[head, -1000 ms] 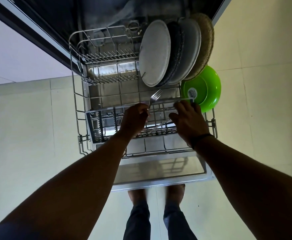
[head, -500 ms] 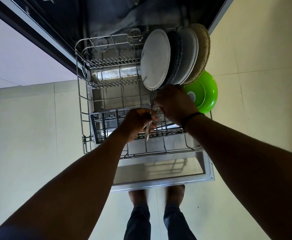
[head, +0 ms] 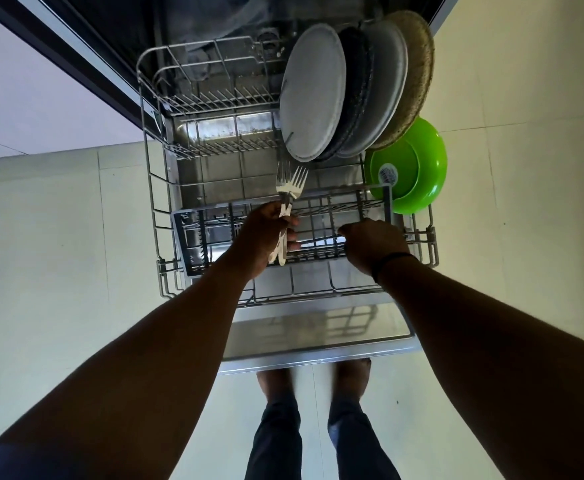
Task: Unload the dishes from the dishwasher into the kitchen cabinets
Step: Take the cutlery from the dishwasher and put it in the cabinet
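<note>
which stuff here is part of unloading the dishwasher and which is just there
Part of the job:
left hand gripping forks
right hand in cutlery basket
plates
green bowl
dishwasher rack

Just there:
tiled floor
the person's feet

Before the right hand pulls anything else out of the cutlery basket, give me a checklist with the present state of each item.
1. Left hand grips the two forks: ok.
2. Fork tines point away from the body: ok.
3. Right hand is at the cutlery basket: ok.
4. Right hand has hold of a piece: cannot tell, fingers hidden.
5. Plates stand upright, apart from both hands: ok.
6. Green bowl seated in the rack: cannot tell.
</note>
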